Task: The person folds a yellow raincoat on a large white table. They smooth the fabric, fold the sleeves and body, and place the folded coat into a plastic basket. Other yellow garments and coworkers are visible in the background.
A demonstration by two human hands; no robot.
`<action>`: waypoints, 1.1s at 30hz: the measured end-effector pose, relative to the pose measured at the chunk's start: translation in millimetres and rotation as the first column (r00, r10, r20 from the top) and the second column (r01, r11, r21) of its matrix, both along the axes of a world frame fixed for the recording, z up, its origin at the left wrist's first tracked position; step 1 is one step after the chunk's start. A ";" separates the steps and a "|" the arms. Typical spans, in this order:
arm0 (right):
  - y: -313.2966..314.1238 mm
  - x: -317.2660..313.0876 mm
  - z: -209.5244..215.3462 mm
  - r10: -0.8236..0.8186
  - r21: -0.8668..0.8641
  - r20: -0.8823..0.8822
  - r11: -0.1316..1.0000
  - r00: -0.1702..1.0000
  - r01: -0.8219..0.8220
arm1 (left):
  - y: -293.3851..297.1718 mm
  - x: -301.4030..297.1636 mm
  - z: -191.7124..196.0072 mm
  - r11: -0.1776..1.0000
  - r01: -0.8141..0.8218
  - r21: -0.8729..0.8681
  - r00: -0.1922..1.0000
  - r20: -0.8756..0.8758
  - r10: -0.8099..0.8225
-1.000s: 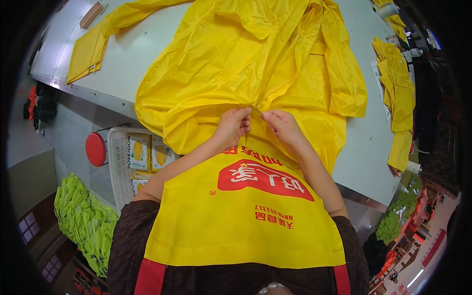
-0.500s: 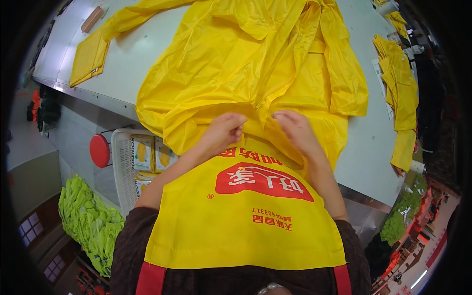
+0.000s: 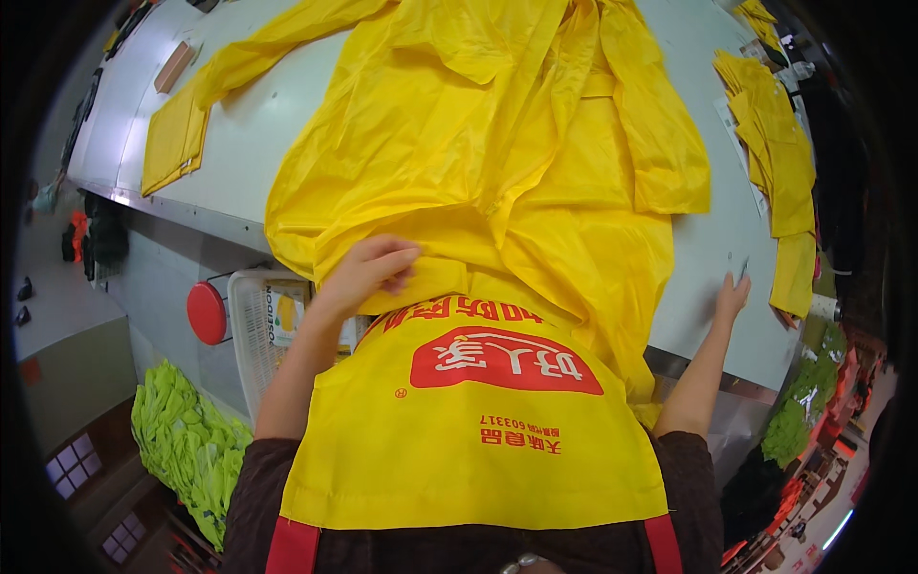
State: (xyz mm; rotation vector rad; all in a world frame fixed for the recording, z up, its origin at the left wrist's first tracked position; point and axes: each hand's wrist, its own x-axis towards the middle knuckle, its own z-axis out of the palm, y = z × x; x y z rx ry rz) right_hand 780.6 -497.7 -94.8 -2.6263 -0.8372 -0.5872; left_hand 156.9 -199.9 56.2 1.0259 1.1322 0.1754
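A yellow raincoat (image 3: 411, 124) lies spread over the table, its lower hem hanging toward me over the near edge. Just above that hem, at the left, is my left hand (image 3: 371, 271). Its fingers are loosely bent and somewhat apart, with nothing visible in them. Off to the right, over the tabletop, my right hand (image 3: 733, 296) is closed on a small thin tool (image 3: 745, 268), which looks like metal; its exact kind is too small to make out.
The pale table (image 3: 229, 153) carries folded yellow garments (image 3: 779, 163) at the right and a small brown block (image 3: 174, 67) at the far left. Beside the table are a white basket (image 3: 251, 335) of packets, a red stool (image 3: 207, 313) and a lime-green garment pile (image 3: 186, 435).
My right hand has moved from the raincoat's hem far right to the tabletop and now holds the small tool. My left hand has shifted left along the hem.
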 end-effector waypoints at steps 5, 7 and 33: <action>145.0 -202.8 124.2 0.585 0.650 -0.710 0.758 0.391 0.048 | -9.0 79.3 -55.2 0.987 -0.159 -0.003 0.986 0.056 0.159; 166.1 -295.6 141.9 0.686 0.680 -0.721 0.728 -0.099 0.090 | -7.9 104.5 -53.4 0.936 -0.329 -0.123 0.938 0.069 0.339; 222.7 -415.0 81.5 0.665 0.558 -0.738 0.698 -0.117 0.450 | 13.3 127.4 -55.5 0.951 -0.130 -0.279 0.922 0.320 0.220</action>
